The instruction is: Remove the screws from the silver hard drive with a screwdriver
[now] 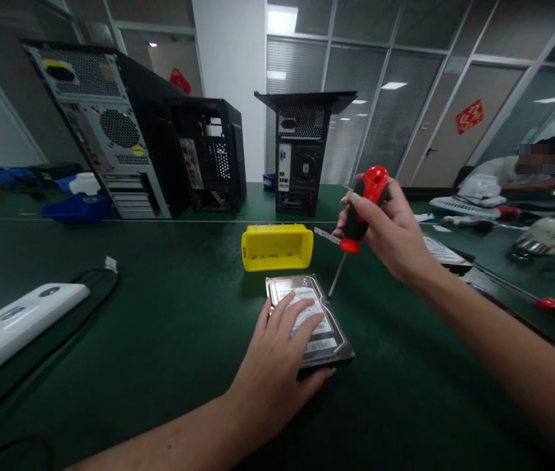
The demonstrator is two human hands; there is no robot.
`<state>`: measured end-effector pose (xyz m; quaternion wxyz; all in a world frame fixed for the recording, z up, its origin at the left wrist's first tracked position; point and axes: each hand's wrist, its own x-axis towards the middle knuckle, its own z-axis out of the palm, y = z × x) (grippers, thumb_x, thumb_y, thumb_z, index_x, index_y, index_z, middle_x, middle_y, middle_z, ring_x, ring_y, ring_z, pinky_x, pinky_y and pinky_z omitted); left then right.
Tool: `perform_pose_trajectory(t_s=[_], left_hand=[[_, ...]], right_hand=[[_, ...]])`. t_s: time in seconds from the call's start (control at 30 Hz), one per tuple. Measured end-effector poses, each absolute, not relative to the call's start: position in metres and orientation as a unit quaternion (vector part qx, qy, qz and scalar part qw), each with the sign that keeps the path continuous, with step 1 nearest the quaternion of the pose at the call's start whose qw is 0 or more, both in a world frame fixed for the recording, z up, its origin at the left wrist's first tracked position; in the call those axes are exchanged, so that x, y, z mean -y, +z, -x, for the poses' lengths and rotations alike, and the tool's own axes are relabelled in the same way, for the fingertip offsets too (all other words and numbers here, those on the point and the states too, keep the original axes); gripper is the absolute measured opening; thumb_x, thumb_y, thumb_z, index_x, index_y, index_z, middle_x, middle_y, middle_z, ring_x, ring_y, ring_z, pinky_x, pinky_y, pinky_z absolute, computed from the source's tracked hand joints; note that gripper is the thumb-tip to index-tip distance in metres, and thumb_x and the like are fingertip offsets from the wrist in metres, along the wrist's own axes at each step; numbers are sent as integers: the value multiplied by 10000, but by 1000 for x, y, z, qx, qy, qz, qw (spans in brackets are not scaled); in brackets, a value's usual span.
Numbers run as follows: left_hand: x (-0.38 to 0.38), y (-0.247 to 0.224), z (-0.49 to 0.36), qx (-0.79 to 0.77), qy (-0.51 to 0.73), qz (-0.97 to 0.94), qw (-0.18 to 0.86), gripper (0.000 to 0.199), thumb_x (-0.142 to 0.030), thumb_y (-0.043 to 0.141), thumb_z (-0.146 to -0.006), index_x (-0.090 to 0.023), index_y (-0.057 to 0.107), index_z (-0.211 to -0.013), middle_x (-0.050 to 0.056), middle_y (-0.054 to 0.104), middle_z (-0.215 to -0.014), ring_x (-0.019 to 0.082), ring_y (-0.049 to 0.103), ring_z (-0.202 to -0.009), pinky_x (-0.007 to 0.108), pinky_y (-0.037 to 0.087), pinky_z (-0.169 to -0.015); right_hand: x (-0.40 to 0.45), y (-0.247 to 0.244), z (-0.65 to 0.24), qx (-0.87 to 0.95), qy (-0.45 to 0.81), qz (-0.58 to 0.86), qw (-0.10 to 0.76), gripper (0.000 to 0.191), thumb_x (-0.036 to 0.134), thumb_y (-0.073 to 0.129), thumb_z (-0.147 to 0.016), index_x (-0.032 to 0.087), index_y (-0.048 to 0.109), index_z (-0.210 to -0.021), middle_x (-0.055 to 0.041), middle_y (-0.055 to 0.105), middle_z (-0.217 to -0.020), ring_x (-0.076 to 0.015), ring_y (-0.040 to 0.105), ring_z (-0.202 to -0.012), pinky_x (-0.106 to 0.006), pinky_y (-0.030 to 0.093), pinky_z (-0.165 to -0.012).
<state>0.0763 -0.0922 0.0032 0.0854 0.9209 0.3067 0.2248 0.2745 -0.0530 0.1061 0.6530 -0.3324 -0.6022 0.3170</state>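
A silver hard drive [339,340] with a white label lies on the green table in front of me. Across its top and left edge my left hand [285,343] is spread, the thumb at the near edge, holding it down. My right hand [390,229] is closed around the red and black handle of a screwdriver [356,219]. The screwdriver is tilted, and its thin metal shaft reaches down to the drive's right edge. Whether the tip sits in a screw is too small to tell. Just beyond the drive stands a yellow bin [277,265].
Several black computer cases [302,157] stand along the back. A white power strip [22,314] with a black cable lies at the left, near a blue bin [76,208]. Another drive [447,255] and a red-handled tool [550,303] lie right. A person [493,173] sits far right.
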Motion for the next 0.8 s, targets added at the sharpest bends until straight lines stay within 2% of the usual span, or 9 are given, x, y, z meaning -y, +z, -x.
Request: perform_pose_trajectory(t_s=[0.1, 0.3, 0.47, 0.57, 0.73, 0.8], left_hand=[[92, 4, -76, -307, 225, -921, 85, 597, -308, 693, -764, -211, 454, -1302, 97, 442, -1410, 324, 334, -1341, 598, 252, -1098], [93, 7, -77, -310, 219, -921, 87, 586, -317, 689, -764, -210, 467, -1296, 104, 454, -1401, 334, 350, -1331, 611, 260, -1087], [92, 3, -77, -307, 225, -922, 74, 593, -286, 689, -754, -219, 470, -1301, 97, 450, -1408, 338, 352, -1330, 612, 274, -1079], [87, -8, -76, -297, 252, -920, 48, 615, -250, 664, -754, -249, 440, -1327, 84, 444, -1418, 345, 360, -1324, 630, 306, -1051], [73, -31, -75, -257, 299, -919, -5, 687, -254, 640, -730, -271, 393, -1371, 69, 440, -1425, 356, 389, -1301, 601, 339, -1045], [70, -37, -76, -237, 315, -919, -27, 712, -276, 650, -704, -275, 399, -1370, 69, 457, -1414, 363, 423, -1273, 584, 370, -1028]], right_hand=[[52, 103, -274, 602, 285, 337, 666, 417, 294, 715, -732, 255, 381, -978, 37, 579, -840, -97, 584, -627, -273, 532, -588], [53, 100, -268, 597, 254, 346, 678, 452, 325, 699, -748, 284, 319, -990, 77, 519, -708, -76, 500, -489, -234, 427, -472], [58, 103, -262, 586, 327, 299, 678, 371, 442, 547, -835, 355, 377, -1153, 46, 522, -752, -102, 539, -562, -258, 449, -518], [58, 104, -262, 589, 340, 312, 663, 364, 479, 501, -856, 344, 403, -1179, 19, 548, -840, -116, 573, -653, -259, 468, -544], [54, 106, -267, 586, 299, 321, 681, 275, 362, 582, -840, 248, 428, -1037, 12, 568, -892, -90, 575, -687, -263, 508, -673], [54, 107, -269, 576, 297, 326, 689, 315, 326, 627, -810, 246, 390, -1000, 26, 565, -897, -79, 569, -652, -262, 511, -652]])
